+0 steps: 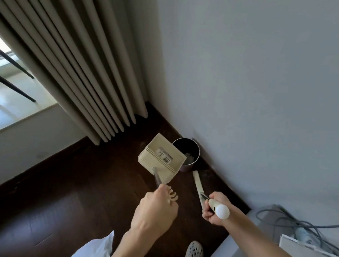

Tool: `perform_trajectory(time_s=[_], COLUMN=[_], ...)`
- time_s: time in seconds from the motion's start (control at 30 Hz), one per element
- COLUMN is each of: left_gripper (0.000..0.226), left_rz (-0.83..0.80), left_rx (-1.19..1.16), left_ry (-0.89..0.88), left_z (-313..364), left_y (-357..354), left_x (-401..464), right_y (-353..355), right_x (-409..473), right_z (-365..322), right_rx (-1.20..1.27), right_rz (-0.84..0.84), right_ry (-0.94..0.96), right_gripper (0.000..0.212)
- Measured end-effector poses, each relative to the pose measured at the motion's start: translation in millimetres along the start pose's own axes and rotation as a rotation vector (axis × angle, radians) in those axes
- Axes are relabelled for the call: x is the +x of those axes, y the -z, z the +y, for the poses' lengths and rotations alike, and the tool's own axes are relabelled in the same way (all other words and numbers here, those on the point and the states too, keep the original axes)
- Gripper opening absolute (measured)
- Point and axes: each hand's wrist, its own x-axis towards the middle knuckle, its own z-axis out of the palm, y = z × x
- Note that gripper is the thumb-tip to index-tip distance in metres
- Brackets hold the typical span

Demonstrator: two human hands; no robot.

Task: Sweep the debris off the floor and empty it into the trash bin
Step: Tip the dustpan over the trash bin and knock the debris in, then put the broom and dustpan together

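the left hand (155, 210) was clenched around the handle of the cream plastic dustpan (160, 158), which was tipped over the rim of the round dark trash bin (190, 161) at 12 o'clock; pale debris (188, 156) lay inside, so emptying appeared nearly complete. the right hand (214, 209) was clenched around the cream broom handle (199, 188). a beige pleated curtain (72, 56) hung at 10 o'clock, grey cables (300, 223) lay at 3 o'clock; neither obstructed.
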Motion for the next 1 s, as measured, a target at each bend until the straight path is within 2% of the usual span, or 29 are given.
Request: perform_trajectory(time_s=[0.2, 0.37, 0.5, 0.73, 0.8, 0.9, 1.0], left_gripper=[0.013, 0.013, 0.015, 0.016, 0.024, 0.041, 0.037], left_rz=[0.074, 0.021, -0.056, -0.26, -0.304, -0.416, -0.513], left_rx=[-0.284, -0.337, -0.322, -0.269, -0.244, -0.169, -0.161], left_ry=[0.151, 0.193, 0.236, 0.235, 0.238, 0.187, 0.103], left_z=[-31, -43, -44, -18, -10, 3, 19], left_y=[20, 16, -2, -44, -58, -73, -85], left_x=[-2, 4, 21, 68, 85, 106, 126], right_y=[3, 0, 7, 5, 1, -3, -8], right_x=[12, 26, 34, 20, 9, -2, -2], right_z=[-8, -17, -24, -33, -39, -55, -70], right_rx=[-0.014, -0.025, -0.054, -0.173, -0.211, -0.264, -0.319], right_rz=[0.037, 0.117, 0.127, -0.003, -0.045, -0.013, 0.037], right_ry=[0.0, -0.019, -0.037, -0.01, 0.019, 0.052, 0.072], right_gripper=[0.014, 0.03, 0.036, 0.024, 0.018, 0.021, 0.023])
